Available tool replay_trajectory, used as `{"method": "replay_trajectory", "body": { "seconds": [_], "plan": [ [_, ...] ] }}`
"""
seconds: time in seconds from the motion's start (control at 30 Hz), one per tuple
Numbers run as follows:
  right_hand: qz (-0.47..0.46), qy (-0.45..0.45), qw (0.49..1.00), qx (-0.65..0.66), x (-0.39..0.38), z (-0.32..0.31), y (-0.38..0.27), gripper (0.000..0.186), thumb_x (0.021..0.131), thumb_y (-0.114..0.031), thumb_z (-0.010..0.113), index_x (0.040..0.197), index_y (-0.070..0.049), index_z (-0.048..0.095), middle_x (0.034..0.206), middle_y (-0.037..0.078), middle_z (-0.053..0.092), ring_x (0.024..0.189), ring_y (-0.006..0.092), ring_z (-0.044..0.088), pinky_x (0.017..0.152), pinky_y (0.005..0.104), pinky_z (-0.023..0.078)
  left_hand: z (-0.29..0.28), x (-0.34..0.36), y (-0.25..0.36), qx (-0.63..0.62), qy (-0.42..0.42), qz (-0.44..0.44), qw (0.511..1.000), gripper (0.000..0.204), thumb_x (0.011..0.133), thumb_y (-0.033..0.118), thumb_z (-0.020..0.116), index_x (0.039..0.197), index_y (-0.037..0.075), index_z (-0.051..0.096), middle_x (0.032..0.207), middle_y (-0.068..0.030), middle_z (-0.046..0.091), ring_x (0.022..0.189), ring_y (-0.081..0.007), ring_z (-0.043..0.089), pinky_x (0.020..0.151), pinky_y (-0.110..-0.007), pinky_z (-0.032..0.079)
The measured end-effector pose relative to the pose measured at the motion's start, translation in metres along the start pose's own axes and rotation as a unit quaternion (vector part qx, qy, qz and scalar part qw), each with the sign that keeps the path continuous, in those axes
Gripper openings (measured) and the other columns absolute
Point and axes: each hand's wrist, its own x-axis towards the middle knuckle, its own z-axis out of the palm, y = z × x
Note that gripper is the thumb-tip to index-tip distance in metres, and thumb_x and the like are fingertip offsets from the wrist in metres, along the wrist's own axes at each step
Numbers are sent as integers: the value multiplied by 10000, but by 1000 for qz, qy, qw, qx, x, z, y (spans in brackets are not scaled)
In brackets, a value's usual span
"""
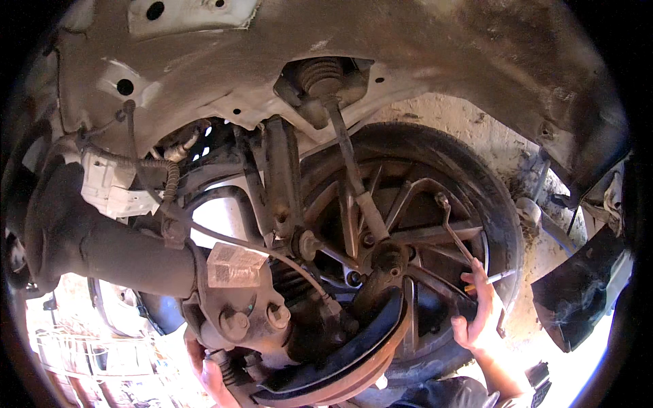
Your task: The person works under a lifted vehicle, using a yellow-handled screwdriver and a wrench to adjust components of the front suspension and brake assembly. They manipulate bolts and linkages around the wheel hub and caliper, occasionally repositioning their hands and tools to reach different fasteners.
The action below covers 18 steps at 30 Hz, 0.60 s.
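My left hand [212, 374] is at the lower left, against the underside of the rusty knuckle and brake assembly [245, 319], its fingers curled behind the metal and partly hidden. My right hand [476, 313], with a dark band at the wrist, holds a bent metal wrench [456, 238] upward over the spoked wheel [428, 258]. A thin white stick with an orange end, like a cigarette [501, 276], is also between its fingers. The curved brake disc and shield [360, 340] lie between my hands. A cable [238, 241] runs down to the hub area.
A dusty wheel arch [442, 47] spans the top, with a shock absorber rod [347, 149] hanging from it. A thick strut [136, 262] fills the left. A dark loose liner panel [571, 292] is at the right, and bright light shows through at the lower left.
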Motion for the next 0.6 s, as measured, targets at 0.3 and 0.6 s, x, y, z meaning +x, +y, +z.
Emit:
{"method": "replay_trajectory", "body": {
  "seconds": [0.3,0.6],
  "plan": [
    [28,-14,999,-14,6,-5,-12,818,957,-546,479,1388,140,369,1402,311,466,1031,393,633,895,453,503,51,-4,38,51,-113,50,991,551,964,467,411,1295,29,456,1164,-97,523,1049,-206,506,929,-361,389],
    [8,2,1000,4,4,3,-16,765,923,-463,565,1393,114,383,1430,295,446,1052,383,622,914,449,491,30,-3,38,83,-57,33,994,544,936,493,492,1214,26,487,1042,-63,533,915,-162,527,815,-318,423]
  ]
}}
